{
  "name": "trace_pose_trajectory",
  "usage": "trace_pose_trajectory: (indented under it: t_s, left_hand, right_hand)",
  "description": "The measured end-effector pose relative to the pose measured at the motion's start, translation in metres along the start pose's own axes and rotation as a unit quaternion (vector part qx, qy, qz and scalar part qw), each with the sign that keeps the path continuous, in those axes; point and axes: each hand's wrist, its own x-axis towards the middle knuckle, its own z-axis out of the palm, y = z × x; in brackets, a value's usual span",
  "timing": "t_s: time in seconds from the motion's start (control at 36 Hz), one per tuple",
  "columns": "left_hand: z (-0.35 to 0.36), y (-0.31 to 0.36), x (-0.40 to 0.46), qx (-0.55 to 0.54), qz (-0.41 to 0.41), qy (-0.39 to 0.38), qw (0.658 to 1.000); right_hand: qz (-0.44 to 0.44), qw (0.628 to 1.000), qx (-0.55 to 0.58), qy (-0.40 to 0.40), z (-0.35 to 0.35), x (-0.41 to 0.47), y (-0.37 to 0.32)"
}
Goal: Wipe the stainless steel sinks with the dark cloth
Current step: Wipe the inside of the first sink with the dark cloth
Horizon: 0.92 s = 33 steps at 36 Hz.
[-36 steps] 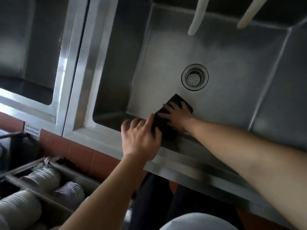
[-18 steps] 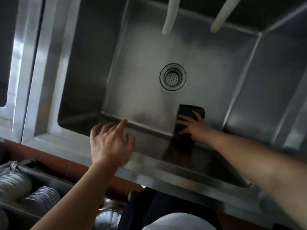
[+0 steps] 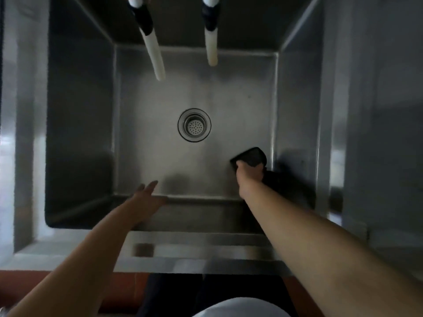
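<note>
Head view: the right hand (image 3: 249, 173), fingers clenched on the dark crumpled cloth (image 3: 250, 156), has slid from the front-middle to the right corner of the square stainless steel sink's (image 3: 148, 156) floor. The left hand (image 3: 146, 195), fingers loosely spread, has left the front rim and hovers inside.

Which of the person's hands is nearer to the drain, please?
Right. The right hand, gripping the cloth, sits just right of the drain; the left hand hovers farther off, by the front wall.
</note>
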Motion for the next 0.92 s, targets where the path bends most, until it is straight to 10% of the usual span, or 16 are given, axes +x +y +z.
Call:
trace_pose_trajectory:
  t_s: [0.19, 0.42, 0.61, 0.75, 0.92]
  left_hand:
    - [-0.008, 0.046, 0.078, 0.006, 0.013, 0.124, 0.992]
    - [0.015, 0.071, 0.158, -0.009, 0.031, 0.331, 0.943]
    - [0.034, 0.061, 0.186, -0.013, 0.048, 0.353, 0.934]
    - [0.034, 0.06, 0.189, -0.017, 0.047, 0.353, 0.934]
    - [0.03, 0.05, 0.195, -0.01, 0.048, 0.35, 0.936]
  right_hand:
    - [0.173, 0.98, 0.09, 0.031, 0.007, 0.036, 0.001]
    - [0.141, 0.983, -0.032, 0.117, 0.05, 0.066, 0.005]
    - [-0.076, 0.941, -0.234, 0.232, 0.087, 0.066, 0.026]
    - [-0.38, 0.813, -0.405, 0.175, 0.056, 0.104, 0.003]
    - [-0.418, 0.784, -0.445, 0.11, 0.047, 0.153, -0.123]
